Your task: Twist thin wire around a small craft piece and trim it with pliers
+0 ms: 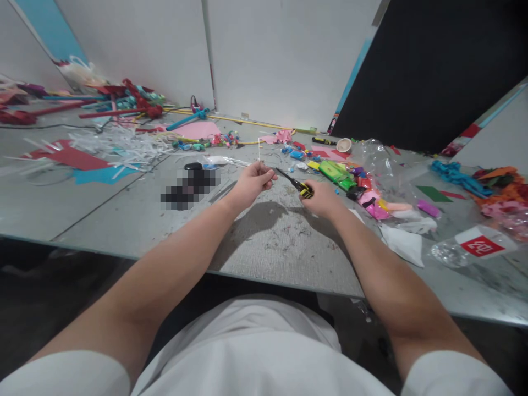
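Observation:
My left hand (pixel 256 182) is closed in a pinch over the middle of the table. A thin white stick (pixel 259 149) stands upright out of its fingers. My right hand (pixel 322 198) is wrapped round the black-and-yellow handle of what look like scissors (pixel 293 181). Their dark, narrow blades point left, with the tips close to my left fingertips. I cannot tell whether the blades touch anything. Below both hands lies the scuffed grey tabletop (pixel 272 247), with their shadows on it.
White paper strips (pixel 119 144) and red paper (pixel 68 155) lie left. Right are a green packet (pixel 336 173), a pink packet (pixel 375 204), a paper cup (pixel 344 145), a black-and-yellow tool (pixel 324 141) and a plastic bottle (pixel 474 247). A wall panel (pixel 284 60) stands behind.

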{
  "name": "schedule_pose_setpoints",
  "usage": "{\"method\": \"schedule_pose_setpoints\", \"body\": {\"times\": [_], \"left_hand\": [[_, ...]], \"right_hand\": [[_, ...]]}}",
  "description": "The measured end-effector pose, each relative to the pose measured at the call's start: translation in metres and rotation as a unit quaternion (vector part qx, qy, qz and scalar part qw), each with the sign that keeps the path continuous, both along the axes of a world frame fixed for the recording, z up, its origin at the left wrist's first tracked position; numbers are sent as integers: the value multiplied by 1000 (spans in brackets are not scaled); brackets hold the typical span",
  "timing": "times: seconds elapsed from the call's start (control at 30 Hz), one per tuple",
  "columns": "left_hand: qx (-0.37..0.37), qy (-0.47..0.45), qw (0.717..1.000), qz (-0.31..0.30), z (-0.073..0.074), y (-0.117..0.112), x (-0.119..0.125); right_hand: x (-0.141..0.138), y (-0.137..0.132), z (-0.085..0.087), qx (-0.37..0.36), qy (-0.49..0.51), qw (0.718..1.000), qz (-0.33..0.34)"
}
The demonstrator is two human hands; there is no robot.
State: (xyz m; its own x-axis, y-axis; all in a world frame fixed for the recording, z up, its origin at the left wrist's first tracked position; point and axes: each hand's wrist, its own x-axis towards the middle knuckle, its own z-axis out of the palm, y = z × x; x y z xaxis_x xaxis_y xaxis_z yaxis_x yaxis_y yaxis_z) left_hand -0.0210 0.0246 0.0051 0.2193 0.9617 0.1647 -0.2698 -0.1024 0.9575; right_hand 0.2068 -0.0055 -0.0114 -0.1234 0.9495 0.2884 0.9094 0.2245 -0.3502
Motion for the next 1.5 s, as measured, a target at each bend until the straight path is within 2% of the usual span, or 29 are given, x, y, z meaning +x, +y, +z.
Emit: {"method": "schedule_pose_setpoints", "body": {"times": [0.33, 0.7, 0.97, 1.23, 1.5], "left_hand": [[16, 14, 1000, -9, -4, 3, 0], [36, 51, 998, 18, -2, 1, 2], [94, 118, 988, 43, -5, 4, 1], [214, 249, 940, 95, -11, 7, -6], [303, 371, 873, 95, -6, 3, -11]], "right_hand": [[-2, -3, 1, -1, -3, 1000, -8], [0, 0, -1, -6, -16, 1000, -7], [0, -1, 0, -11, -28, 999, -14], [-5, -7, 8, -33, -47, 998, -42], [-25, -22, 17, -97, -52, 991, -78]]}}
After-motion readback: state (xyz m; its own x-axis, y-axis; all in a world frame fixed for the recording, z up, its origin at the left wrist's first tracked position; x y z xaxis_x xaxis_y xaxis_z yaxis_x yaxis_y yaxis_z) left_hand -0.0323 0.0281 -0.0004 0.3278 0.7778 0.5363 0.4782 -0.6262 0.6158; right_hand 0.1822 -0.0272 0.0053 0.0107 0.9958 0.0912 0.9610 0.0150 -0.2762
